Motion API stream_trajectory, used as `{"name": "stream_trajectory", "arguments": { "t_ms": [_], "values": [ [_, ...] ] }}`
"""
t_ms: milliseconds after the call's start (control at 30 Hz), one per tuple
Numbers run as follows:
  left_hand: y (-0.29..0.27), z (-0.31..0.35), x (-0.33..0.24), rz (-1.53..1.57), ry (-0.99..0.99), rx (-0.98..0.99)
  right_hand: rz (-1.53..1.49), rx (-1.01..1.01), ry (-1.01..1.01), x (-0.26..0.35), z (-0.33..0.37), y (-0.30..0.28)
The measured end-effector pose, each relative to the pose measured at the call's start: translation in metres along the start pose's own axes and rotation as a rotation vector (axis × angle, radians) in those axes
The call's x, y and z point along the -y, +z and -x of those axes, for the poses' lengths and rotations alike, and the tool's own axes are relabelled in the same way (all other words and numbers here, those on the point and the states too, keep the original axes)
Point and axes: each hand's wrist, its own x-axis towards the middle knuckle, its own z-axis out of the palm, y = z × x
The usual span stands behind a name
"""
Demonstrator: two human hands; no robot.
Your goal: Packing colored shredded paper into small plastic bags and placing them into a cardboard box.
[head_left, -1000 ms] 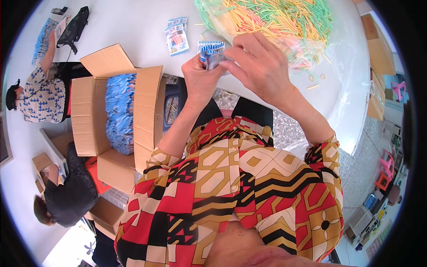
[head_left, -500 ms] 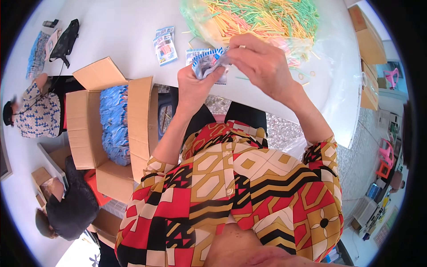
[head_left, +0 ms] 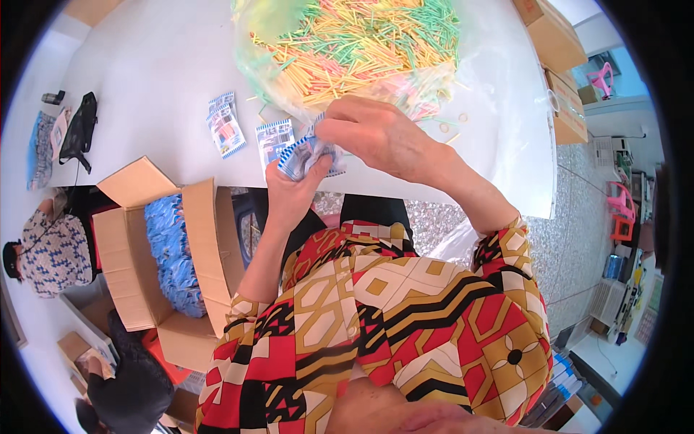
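Note:
My left hand (head_left: 290, 197) is closed around the lower part of a small plastic packet (head_left: 295, 160) with blue-and-white striped edges, its thumb pressed on the front. My right hand (head_left: 383, 139) has its fingers pinched together at the packet's upper edge; whether they hold anything besides the film is hidden. Another striped packet (head_left: 273, 136) lies flat on the white table just behind the held one. Beyond my hands, a large clear plastic bag (head_left: 264, 72) lies spread open, with a heap of thin green, yellow and pink sticks (head_left: 361, 50) on it.
Two more packets (head_left: 226, 132) lie farther left on the table (head_left: 166, 94). An open cardboard box (head_left: 202, 249) filled with blue packets (head_left: 172, 253) stands at my left. Two people sit farther left, beside a black bag (head_left: 79, 130). Cardboard boxes (head_left: 567, 105) stand at the right edge.
The whole view has shifted, so the table and hands appear lower and farther left. Both hands keep their hold on the packet, with little movement relative to the table.

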Motion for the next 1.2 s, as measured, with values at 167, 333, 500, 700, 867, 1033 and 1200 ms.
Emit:
{"name": "stream_trajectory", "arguments": {
  "t_ms": [167, 333, 500, 700, 867, 1033, 1200],
  "values": [
    [0.001, -0.006, 0.009, 0.08, -0.005, 0.003, -0.342, -0.077, 0.175, -0.018, 0.005, -0.007],
    [0.003, -0.01, 0.017, 0.132, 0.013, -0.04, -0.148, -0.414, 0.541, -0.115, 0.04, -0.018],
    [-0.001, -0.01, 0.02, 0.124, -0.004, -0.024, 0.282, -0.136, 0.604, -0.14, 0.059, -0.017],
    [0.004, -0.008, 0.019, 0.132, -0.003, -0.018, 0.434, -0.017, 0.607, -0.144, 0.07, -0.014],
    [0.003, -0.008, 0.02, 0.16, -0.022, -0.014, 0.365, 0.032, 0.661, -0.137, 0.071, -0.018],
    [0.003, -0.008, 0.022, 0.155, -0.037, 0.01, 0.339, 0.131, 0.765, -0.133, 0.063, -0.022],
    [0.006, -0.007, 0.02, 0.166, -0.06, 0.009, 0.365, 0.117, 0.702, -0.13, 0.056, -0.015]
  ]
}}
